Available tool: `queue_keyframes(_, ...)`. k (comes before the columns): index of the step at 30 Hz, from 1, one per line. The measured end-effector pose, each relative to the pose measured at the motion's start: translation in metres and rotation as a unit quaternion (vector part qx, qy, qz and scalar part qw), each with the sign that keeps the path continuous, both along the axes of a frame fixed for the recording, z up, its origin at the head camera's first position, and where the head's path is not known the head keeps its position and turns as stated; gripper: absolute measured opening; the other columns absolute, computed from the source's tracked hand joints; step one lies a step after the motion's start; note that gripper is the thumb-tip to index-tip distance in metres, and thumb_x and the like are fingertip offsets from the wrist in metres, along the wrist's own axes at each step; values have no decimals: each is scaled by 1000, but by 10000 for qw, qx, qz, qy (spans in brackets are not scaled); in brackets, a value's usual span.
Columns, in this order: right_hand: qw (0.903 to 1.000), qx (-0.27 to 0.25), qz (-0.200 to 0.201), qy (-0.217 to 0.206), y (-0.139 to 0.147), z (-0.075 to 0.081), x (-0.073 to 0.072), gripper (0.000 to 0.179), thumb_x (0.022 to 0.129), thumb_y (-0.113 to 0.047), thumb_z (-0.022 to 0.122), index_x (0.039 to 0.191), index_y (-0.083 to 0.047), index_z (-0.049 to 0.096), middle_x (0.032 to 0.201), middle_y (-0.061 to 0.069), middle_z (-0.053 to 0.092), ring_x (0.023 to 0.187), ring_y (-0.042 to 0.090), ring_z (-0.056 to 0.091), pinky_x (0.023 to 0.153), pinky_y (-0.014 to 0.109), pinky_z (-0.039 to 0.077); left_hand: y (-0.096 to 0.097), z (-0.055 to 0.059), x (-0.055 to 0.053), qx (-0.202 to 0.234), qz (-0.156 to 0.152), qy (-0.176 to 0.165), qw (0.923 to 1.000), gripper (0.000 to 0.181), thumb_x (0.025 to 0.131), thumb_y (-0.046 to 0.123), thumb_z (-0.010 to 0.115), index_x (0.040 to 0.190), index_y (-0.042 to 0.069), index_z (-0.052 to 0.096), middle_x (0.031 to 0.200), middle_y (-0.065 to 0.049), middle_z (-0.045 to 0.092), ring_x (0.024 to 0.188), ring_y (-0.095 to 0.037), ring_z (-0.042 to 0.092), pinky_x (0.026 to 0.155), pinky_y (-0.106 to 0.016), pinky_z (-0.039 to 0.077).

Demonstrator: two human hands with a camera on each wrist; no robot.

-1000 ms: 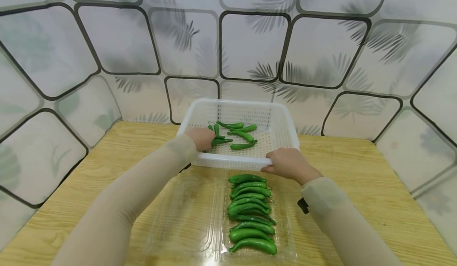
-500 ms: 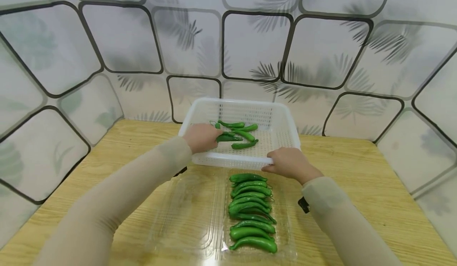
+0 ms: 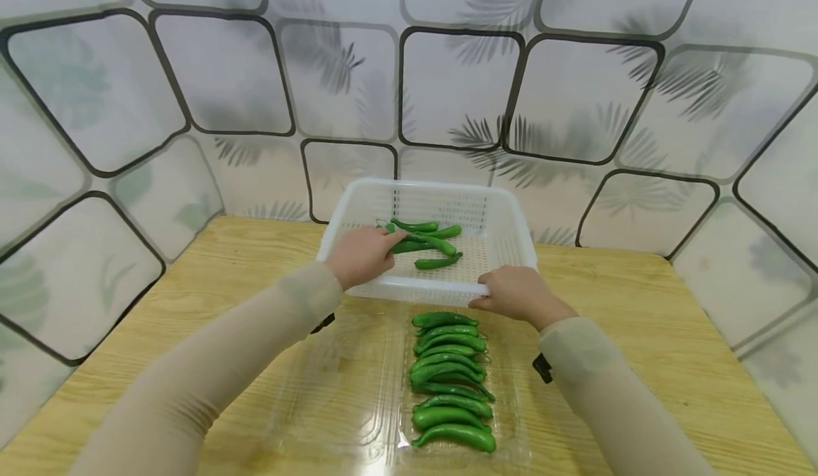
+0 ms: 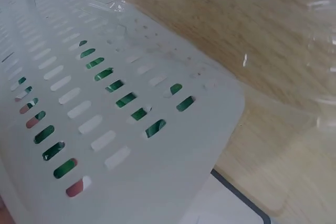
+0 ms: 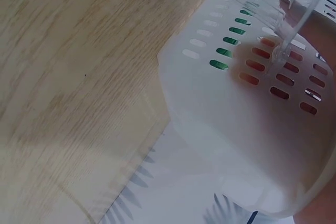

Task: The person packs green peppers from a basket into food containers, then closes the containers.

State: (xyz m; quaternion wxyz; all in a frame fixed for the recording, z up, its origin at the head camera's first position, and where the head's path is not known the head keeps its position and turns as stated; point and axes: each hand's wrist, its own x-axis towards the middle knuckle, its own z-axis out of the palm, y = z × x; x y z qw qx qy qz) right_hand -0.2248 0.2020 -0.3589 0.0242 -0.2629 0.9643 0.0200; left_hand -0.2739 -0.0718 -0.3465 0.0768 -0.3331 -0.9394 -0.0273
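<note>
A white perforated plastic basket (image 3: 505, 231) stands on the table with several green chili peppers (image 3: 437, 263) inside. My right hand (image 3: 517, 293) grips its near rim toward the right corner, thumb inside. Reaching over the left part of the near rim, my left hand (image 3: 361, 254) holds a dark green chili pepper (image 3: 409, 247) that sticks out from its curled fingers and overlaps other peppers. Through the slots of the basket wall (image 4: 173, 166) in the left wrist view show green peppers and bits of fingers. Fingers (image 5: 315, 30) curl over the basket in the right wrist view.
In front of the basket lies an open clear plastic clamshell box (image 3: 339, 383). Its right half bears a column of several green chili peppers (image 3: 450, 419). The wooden table (image 3: 639, 305) ends at a patterned wall covering (image 3: 348, 92).
My left hand has shifted slightly left and toward me, while the peppers at its fingers have moved right onto the others. The right hand keeps its grip on the rim.
</note>
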Motion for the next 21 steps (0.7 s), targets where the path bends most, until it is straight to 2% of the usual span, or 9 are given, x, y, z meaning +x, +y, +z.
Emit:
queue_keyframes(7,9999,-141,52,-17,-1,-8,1,32,84,-45,65,69,-19,55,62,-6,54,54,12,51,49,33,43,-5,-13,0,676,129,-221,9974,46,92,14,50,138,10,47,57,2,44,47,-10,27,47,-25,23)
queue_keyframes(11,9998,-188,48,-14,0,-12,3,32,84,-45,66,68,-20,55,61,-7,53,52,11,49,47,32,41,-6,-18,0,914,76,-49,9958,46,92,14,53,137,9,47,60,3,44,47,-11,30,46,-25,25)
queue_keyframes(15,9999,-116,-17,84,1,-10,2,31,83,-45,66,69,-19,57,62,-5,55,53,13,51,46,33,42,-5,-17,-2,1023,-9,184,9946,46,91,13,53,137,10,48,62,3,45,48,-11,32,46,-24,26)
queue_keyframes(21,10000,-51,7,-3,1,-3,-2,32,84,-45,64,70,-18,56,63,-4,55,54,14,52,47,34,42,-5,-12,-2,1017,75,220,9945,47,91,13,56,137,11,48,66,2,50,46,-11,34,44,-24,26)
